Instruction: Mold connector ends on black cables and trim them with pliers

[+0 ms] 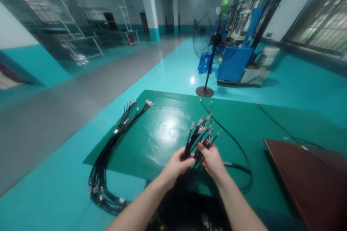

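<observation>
A bunch of black cables (pixel 193 138) with silvery metal ends stands up between my hands over the green tabletop (pixel 127 151). My left hand (pixel 182 161) is wrapped round the bunch from the left, thumb across the front. At its right side, my right hand (pixel 210 154) pinches some of the same cables below their metal ends. The lower part of the bunch runs down toward my lap and is hidden by my hands and dark shadow. One loose black cable (pixel 235 139) curves over the table just right of my right hand.
A second bundle of black cables (pixel 104 158) hangs over the table's left edge. On the right lies a brown board (pixel 306 177), with a thin cable (pixel 282 126) behind it. Beyond the table stand a pedestal fan (pixel 208 68) and a blue machine (pixel 234 63).
</observation>
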Tool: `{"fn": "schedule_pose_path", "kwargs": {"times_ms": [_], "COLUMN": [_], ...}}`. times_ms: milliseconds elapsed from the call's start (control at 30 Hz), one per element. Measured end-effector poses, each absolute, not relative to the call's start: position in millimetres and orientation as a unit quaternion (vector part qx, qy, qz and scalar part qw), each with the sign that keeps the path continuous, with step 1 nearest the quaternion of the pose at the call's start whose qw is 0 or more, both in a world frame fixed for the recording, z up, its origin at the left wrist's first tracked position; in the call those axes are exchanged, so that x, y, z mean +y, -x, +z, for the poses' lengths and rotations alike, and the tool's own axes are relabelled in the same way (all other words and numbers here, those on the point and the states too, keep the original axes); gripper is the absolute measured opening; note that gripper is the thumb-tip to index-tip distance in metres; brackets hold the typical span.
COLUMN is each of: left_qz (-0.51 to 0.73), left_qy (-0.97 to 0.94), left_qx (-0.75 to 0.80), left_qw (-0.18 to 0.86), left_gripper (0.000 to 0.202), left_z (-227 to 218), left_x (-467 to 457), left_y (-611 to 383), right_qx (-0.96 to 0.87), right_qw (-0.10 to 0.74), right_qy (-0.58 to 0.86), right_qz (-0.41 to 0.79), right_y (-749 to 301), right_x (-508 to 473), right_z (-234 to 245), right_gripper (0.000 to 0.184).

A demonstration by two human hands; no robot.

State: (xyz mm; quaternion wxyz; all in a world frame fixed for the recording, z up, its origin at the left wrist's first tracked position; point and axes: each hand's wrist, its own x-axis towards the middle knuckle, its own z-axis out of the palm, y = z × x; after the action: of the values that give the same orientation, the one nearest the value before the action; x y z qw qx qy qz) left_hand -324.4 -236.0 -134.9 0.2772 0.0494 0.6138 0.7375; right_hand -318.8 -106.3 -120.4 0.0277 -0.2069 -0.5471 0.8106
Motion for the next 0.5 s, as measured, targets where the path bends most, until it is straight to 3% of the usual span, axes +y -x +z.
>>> {"fn": "schedule_pose_path", "kwargs": {"times_ms": [133,267,500], "left_qz": [0.687,0.65,0.652], "left_qy": [-0.053,-0.11,-0.125], "left_qx": [0.677,0.704,0.708], "left_qw": [0.261,0.264,0.242], "left_gripper": [0.045,0.023,0.006], "left_z": [-130.4,-132.7,-126.5], "left_x": [-230.8,-220.9,-215.2], "left_y": [328.8,330.9,337.2], "right_qx": [-0.535,-0.521,-0.53], "right_qw": [0.033,0.025,0.025], "right_qy": [0.221,0.228,0.205], "right_qz": [0.815,0.822,0.822], "right_y": [323.2,324.3,319.1], "right_x": [-103.9,-102.0,-85.1], "right_z": [-120.0,-124.5,-107.4], "right_gripper": [0.037,0.043,0.042]}}
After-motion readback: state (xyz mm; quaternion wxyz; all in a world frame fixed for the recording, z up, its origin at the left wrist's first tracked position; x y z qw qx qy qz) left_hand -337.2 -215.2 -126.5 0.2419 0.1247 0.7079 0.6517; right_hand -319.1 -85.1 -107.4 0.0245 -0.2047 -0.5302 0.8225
